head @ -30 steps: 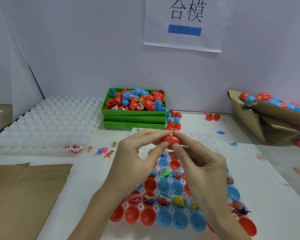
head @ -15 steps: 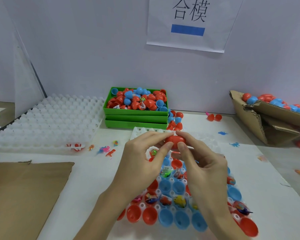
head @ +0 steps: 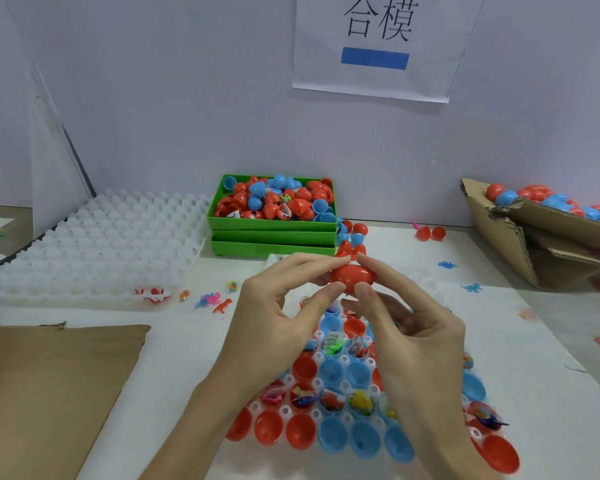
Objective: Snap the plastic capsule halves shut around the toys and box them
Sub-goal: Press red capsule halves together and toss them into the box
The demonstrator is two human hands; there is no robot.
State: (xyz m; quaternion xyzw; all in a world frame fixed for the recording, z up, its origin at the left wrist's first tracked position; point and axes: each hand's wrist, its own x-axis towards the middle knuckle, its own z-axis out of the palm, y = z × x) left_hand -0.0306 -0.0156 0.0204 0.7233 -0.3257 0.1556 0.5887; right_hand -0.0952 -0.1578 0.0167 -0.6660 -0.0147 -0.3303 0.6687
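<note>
I see my left hand (head: 274, 327) and right hand (head: 416, 337) pinching a red capsule (head: 352, 278) above the filled tray (head: 343, 362).

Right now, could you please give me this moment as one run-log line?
step: closing capsule | left hand: pinching red capsule | right hand: pinching same capsule | position: above filled tray | cardboard box: holds capsules

Toy-packing workstation: partition wall sign (head: 374, 46), capsule trays (head: 94, 247), cardboard box (head: 534, 237).

Bright, even, soft-shadowed light; sharp centre, wide-angle bending and slight blur at edges
</note>
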